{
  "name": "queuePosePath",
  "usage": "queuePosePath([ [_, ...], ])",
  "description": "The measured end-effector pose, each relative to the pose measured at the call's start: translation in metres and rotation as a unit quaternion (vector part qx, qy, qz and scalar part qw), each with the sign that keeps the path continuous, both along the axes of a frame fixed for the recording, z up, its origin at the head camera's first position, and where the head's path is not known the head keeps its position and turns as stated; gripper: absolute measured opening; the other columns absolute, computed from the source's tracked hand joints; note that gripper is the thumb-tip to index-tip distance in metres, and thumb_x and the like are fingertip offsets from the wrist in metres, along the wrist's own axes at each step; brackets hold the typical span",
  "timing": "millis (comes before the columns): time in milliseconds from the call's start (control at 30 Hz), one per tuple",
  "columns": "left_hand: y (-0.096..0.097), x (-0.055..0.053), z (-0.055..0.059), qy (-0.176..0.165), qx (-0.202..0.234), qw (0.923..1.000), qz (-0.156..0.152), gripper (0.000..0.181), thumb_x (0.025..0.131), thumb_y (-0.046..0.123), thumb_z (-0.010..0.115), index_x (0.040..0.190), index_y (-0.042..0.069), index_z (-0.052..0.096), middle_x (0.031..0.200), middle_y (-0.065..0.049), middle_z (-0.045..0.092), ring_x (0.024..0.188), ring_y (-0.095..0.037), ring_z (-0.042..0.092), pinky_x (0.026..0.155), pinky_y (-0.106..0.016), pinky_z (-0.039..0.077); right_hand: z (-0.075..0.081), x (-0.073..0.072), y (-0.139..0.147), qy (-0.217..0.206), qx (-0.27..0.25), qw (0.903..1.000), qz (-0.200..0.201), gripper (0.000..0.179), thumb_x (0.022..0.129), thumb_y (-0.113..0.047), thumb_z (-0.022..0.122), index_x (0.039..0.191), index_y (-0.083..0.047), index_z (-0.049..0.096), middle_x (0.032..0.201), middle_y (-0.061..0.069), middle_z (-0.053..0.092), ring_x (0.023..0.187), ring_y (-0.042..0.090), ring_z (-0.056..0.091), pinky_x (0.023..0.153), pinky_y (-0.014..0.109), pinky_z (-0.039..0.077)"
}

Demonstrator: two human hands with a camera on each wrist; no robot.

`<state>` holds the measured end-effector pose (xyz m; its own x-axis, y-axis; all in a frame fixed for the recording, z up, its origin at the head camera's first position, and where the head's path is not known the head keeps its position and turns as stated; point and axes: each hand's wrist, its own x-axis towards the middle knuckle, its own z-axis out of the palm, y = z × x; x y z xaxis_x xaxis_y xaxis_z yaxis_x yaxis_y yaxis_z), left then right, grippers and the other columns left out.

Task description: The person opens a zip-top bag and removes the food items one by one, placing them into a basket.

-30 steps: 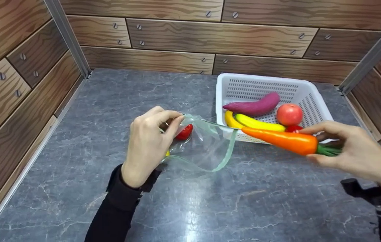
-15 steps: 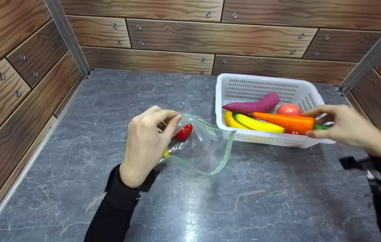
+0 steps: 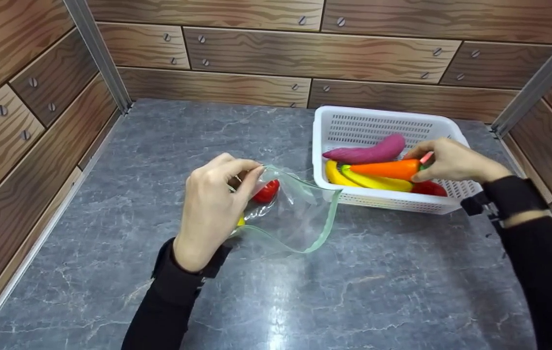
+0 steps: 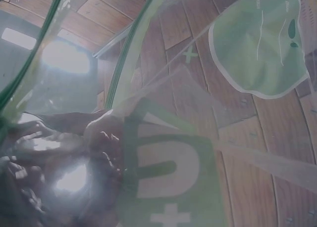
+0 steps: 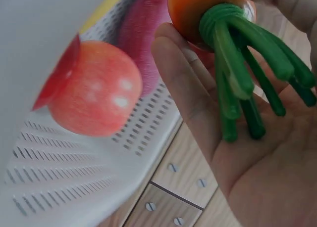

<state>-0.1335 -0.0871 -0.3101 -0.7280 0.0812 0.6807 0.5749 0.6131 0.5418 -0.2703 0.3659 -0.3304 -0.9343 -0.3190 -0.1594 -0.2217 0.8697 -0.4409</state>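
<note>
My left hand point(image 3: 220, 206) pinches the rim of a clear zip bag point(image 3: 300, 218) with a green edge between thumb and fingers. The bag's mouth gapes toward the right. Inside it show a red item point(image 3: 266, 191) and a bit of yellow point(image 3: 240, 221), mostly hidden by the hand. Clear film with green print point(image 4: 173, 167) fills the left wrist view. My right hand point(image 3: 455, 160) holds an orange carrot point(image 3: 385, 169) by its thick end, low over the basket's contents. In the right wrist view its green stalks point(image 5: 242, 73) point toward the palm.
A white perforated basket point(image 3: 378, 197) stands at the back right. It holds a purple sweet potato point(image 3: 368, 151), bananas point(image 3: 373, 182), a red item point(image 3: 430, 188) and a pinkish-red round fruit point(image 5: 94, 88). Wood-patterned walls point(image 3: 256, 48) border the grey tabletop point(image 3: 110, 243).
My right hand has carried the carrot from beside the bag's mouth, back and to the left, down over the basket. The left hand and bag have barely moved.
</note>
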Motion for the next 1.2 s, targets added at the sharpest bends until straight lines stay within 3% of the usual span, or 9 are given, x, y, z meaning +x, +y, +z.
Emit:
queuePosePath([
  [133, 0.000, 0.000, 0.000, 0.000, 0.000, 1.0000, -0.002, 0.009, 0.095, 0.012, 0.079, 0.093, 0.004, 0.083, 0.078, -0.006, 0.073, 0.070, -0.013, 0.071, 0.063, -0.023, 0.059, -0.009, -0.009, -0.003, 0.008, 0.016, 0.9997, 0.015, 0.048, 0.078, -0.013, 0.091, 0.122, 0.000, 0.075, 0.113, 0.019, 0.077, 0.094, 0.019, 0.067, 0.072, 0.016, 0.050],
  [300, -0.001, 0.000, 0.000, 0.001, -0.003, 1.0000, 0.002, 0.009, 0.095, 0.012, 0.079, 0.093, 0.004, 0.083, 0.078, -0.005, 0.072, 0.069, -0.013, 0.070, 0.062, -0.024, 0.058, -0.014, -0.017, -0.010, 0.026, 0.059, 0.9972, 0.037, 0.039, 0.077, -0.011, 0.088, 0.114, -0.004, 0.077, 0.108, 0.016, 0.078, 0.097, 0.027, 0.070, 0.078, 0.028, 0.051],
  [433, -0.001, 0.000, 0.000, 0.003, -0.001, 1.0000, 0.005, 0.009, 0.095, 0.012, 0.079, 0.093, 0.004, 0.083, 0.078, -0.005, 0.073, 0.068, -0.013, 0.069, 0.062, -0.024, 0.058, -0.013, -0.018, -0.015, 0.038, 0.069, 0.9954, 0.054, 0.033, 0.079, -0.009, 0.086, 0.111, -0.003, 0.077, 0.106, 0.015, 0.079, 0.096, 0.030, 0.069, 0.083, 0.038, 0.052],
  [700, 0.000, 0.001, 0.000, 0.001, -0.001, 1.0000, 0.003, 0.009, 0.095, 0.013, 0.079, 0.093, 0.004, 0.083, 0.079, -0.005, 0.074, 0.069, -0.013, 0.070, 0.062, -0.024, 0.058, -0.014, -0.013, -0.011, 0.032, 0.059, 0.9962, 0.054, 0.034, 0.084, -0.009, 0.085, 0.116, 0.001, 0.076, 0.112, 0.020, 0.078, 0.102, 0.035, 0.071, 0.089, 0.045, 0.056],
  [900, 0.001, 0.001, 0.000, 0.004, -0.003, 1.0000, 0.005, 0.009, 0.094, 0.013, 0.080, 0.093, 0.004, 0.083, 0.078, -0.005, 0.073, 0.068, -0.013, 0.069, 0.061, -0.024, 0.058, 0.000, 0.002, -0.014, 0.069, 0.063, 0.9940, 0.057, 0.029, 0.090, -0.013, 0.082, 0.115, 0.000, 0.076, 0.109, 0.020, 0.079, 0.099, 0.036, 0.074, 0.081, 0.041, 0.060],
  [1067, 0.002, 0.001, 0.000, 0.002, -0.002, 1.0000, 0.006, 0.009, 0.094, 0.013, 0.080, 0.093, 0.005, 0.083, 0.077, -0.005, 0.073, 0.066, -0.013, 0.068, 0.061, -0.024, 0.057, 0.020, 0.027, -0.037, 0.113, 0.052, 0.9900, 0.067, 0.027, 0.091, -0.013, 0.081, 0.116, -0.003, 0.075, 0.109, 0.015, 0.079, 0.098, 0.029, 0.074, 0.079, 0.034, 0.058],
  [1200, 0.002, 0.000, 0.000, 0.000, -0.002, 1.0000, 0.006, 0.009, 0.094, 0.013, 0.080, 0.093, 0.005, 0.083, 0.077, -0.005, 0.073, 0.066, -0.013, 0.068, 0.061, -0.024, 0.057, 0.032, 0.049, -0.065, 0.188, 0.026, 0.9758, 0.108, 0.026, 0.089, -0.012, 0.084, 0.113, -0.007, 0.076, 0.106, 0.009, 0.079, 0.093, 0.023, 0.074, 0.078, 0.037, 0.060],
])
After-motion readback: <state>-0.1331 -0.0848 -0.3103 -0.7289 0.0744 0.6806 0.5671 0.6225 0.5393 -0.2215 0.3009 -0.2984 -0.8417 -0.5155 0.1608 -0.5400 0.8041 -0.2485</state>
